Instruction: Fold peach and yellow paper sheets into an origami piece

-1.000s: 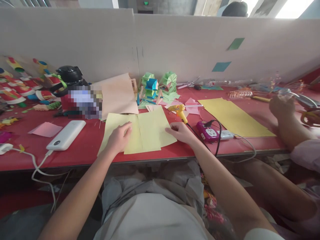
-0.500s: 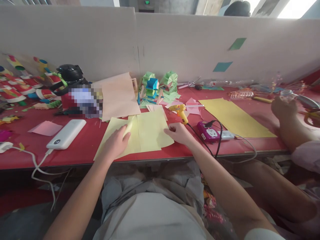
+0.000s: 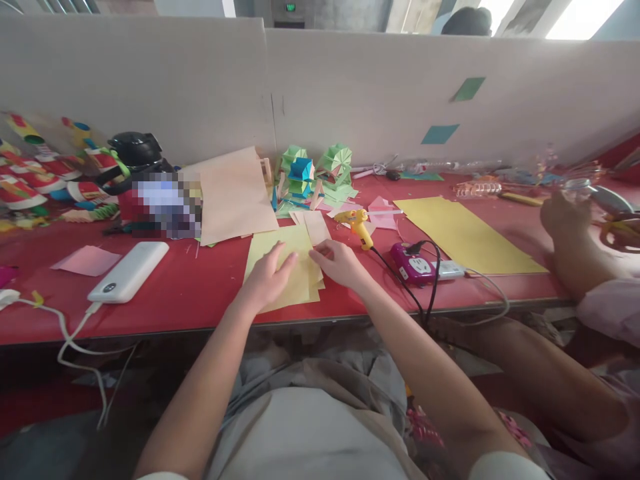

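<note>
Pale yellow paper sheets [image 3: 260,250] lie stacked on the red table in front of me, their edges uneven at the lower right. Over the left part of the stack is my left hand [image 3: 270,277], its thumb and fingers apart. At the stack's right edge my right hand [image 3: 340,261] has its thumb and fingers bent together; whether a sheet edge is between them is too small to tell. Beyond my right hand lies a yellow glue gun [image 3: 361,230]. A strip of beige paper [image 3: 314,225] lies just behind the stack.
On the left are a white power bank [image 3: 131,270] and pink paper [image 3: 87,260]. Green and blue folded paper pieces [image 3: 301,177] stand behind. A purple power socket [image 3: 413,263] and yellow sheet [image 3: 470,233] lie right, near another person's hand [image 3: 567,220].
The spread yellow sheets now overlap in a narrower stack. My left hand has moved right, and my right hand slightly left, so the two are closer together.
</note>
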A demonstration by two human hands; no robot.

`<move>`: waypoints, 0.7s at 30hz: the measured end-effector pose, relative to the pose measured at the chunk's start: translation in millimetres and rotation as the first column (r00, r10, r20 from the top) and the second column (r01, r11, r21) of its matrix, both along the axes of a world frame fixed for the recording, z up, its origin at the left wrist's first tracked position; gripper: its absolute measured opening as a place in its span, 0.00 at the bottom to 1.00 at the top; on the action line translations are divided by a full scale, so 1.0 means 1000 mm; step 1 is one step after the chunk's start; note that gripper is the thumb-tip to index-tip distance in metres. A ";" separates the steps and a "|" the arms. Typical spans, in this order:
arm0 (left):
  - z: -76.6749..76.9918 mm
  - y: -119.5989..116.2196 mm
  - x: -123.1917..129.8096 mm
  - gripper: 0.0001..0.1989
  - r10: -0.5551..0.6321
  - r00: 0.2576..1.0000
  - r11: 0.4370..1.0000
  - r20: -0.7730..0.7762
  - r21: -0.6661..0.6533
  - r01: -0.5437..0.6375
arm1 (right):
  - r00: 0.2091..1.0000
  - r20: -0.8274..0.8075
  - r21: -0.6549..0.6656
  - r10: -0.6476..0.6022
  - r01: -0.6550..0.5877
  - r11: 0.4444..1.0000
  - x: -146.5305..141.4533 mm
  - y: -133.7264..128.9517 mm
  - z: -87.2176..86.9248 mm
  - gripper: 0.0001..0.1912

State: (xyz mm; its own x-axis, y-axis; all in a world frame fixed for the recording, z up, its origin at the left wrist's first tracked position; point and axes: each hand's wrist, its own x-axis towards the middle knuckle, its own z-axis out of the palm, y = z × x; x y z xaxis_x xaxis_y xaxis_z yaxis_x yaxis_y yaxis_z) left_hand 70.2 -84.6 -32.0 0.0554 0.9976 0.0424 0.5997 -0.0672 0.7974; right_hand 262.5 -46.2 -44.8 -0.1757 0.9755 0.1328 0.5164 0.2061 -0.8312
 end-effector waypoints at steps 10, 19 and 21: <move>-0.006 0.014 -0.071 0.18 0.332 0.614 0.943 0.716 -0.236 -0.235 | 0.573 -0.783 -0.421 -0.240 -0.205 0.883 0.020 0.001 0.002 0.10; -0.005 0.032 -0.068 0.11 0.360 0.524 0.930 0.772 -0.340 -0.138 | 0.555 -0.779 -0.489 -0.292 -0.247 0.837 0.012 0.005 0.004 0.09; -0.006 0.033 -0.065 0.18 0.283 0.642 0.952 0.713 -0.292 -0.096 | 0.648 -0.720 -0.473 -0.250 -0.194 0.859 0.009 0.002 0.005 0.13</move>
State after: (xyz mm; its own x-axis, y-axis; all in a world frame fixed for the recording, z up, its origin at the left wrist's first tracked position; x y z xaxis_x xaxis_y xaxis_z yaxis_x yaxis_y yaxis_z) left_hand 5.3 -51.2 -38.3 -0.0924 0.9701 -0.2245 -0.2154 0.2007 0.9557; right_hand 271.6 -43.8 -39.5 -0.2057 0.9413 -0.2677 -0.3180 -0.3230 -0.8914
